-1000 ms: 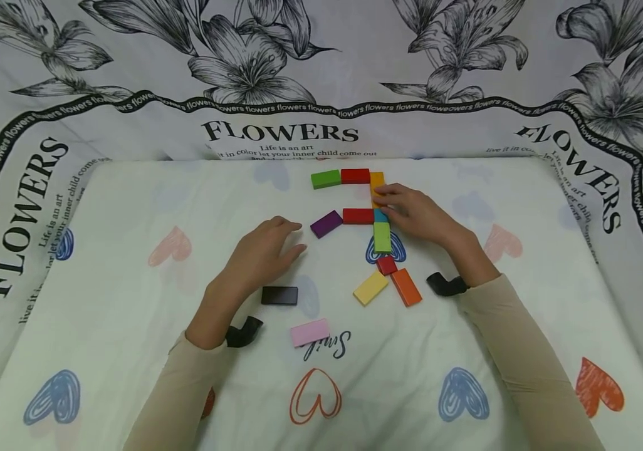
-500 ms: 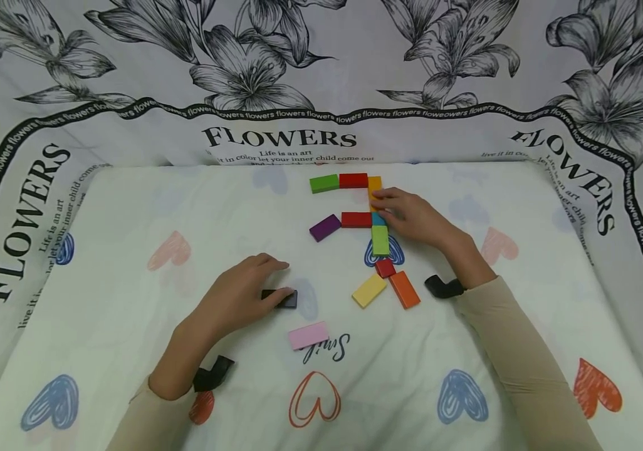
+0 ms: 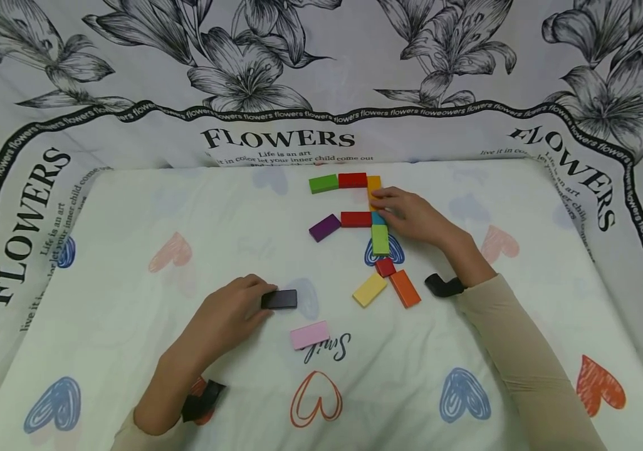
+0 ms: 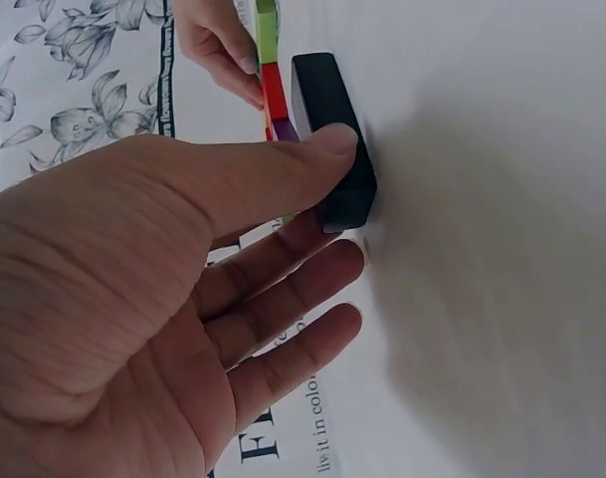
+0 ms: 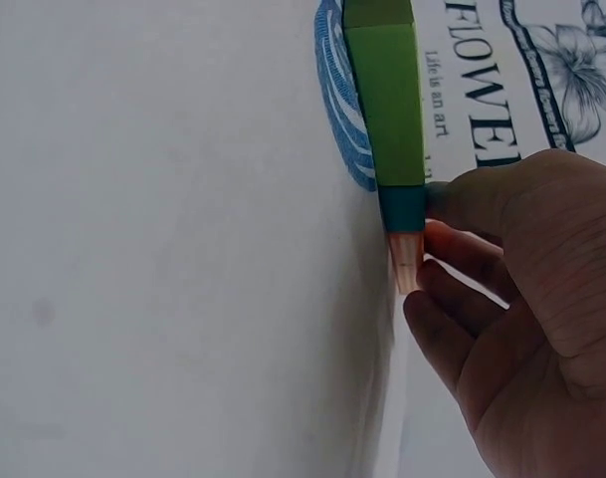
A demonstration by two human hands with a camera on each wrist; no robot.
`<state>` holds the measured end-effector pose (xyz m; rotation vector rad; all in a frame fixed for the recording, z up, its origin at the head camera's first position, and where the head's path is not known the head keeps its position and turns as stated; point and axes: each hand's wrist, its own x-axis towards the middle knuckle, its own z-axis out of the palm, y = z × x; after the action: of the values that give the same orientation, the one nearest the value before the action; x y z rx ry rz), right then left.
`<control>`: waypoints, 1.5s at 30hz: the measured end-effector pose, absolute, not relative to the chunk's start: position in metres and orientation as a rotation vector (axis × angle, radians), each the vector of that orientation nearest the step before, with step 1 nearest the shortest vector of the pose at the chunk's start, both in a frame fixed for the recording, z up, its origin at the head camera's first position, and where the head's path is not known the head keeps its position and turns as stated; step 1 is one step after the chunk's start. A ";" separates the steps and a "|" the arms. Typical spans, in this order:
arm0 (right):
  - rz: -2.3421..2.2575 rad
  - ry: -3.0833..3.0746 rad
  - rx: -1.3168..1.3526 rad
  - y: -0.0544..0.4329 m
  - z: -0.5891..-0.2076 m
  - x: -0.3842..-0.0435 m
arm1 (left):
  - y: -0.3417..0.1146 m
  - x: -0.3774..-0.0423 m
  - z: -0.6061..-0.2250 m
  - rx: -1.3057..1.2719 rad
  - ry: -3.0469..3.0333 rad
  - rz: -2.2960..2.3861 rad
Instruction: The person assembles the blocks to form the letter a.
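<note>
In the head view, my left hand (image 3: 222, 316) pinches the left end of a black rectangular block (image 3: 282, 299) lying on the cloth. The left wrist view shows the thumb on one long side of that block (image 4: 327, 95), an index finger opposite, and the other fingers spread below. My right hand (image 3: 414, 216) rests its fingertips beside a yellow-orange block (image 3: 374, 185) and a small blue block (image 3: 378, 218). Seen from the right wrist, its thumb touches the blue block (image 5: 402, 209), just past a light green block (image 5: 387, 100); the fingers are loosely bent.
Joined to the row are a green block (image 3: 323, 184), two red blocks, a purple block (image 3: 324, 228) and a small red block (image 3: 386, 267). Yellow (image 3: 369, 292) and orange (image 3: 405, 289) blocks angle out below. A pink block (image 3: 309, 336) lies apart on the heart-printed cloth (image 3: 242, 382).
My left hand has moved down and left from near the purple block to the black block and taken hold of its end. The right hand stays at the same blocks.
</note>
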<state>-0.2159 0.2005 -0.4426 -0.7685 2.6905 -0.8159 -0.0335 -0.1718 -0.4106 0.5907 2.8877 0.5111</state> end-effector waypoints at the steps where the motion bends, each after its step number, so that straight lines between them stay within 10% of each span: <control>1: -0.816 2.691 -0.772 0.200 -0.443 -0.216 | -0.172 -0.033 -0.411 0.588 2.891 0.513; 45: -0.822 2.678 -0.737 0.201 -0.440 -0.215 | -0.119 -0.076 -0.410 0.088 2.977 0.636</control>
<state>-0.2147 0.2005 -0.4396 -0.7375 2.6780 -0.8221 -0.0759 -0.1194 -0.4105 0.0881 2.9765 0.6360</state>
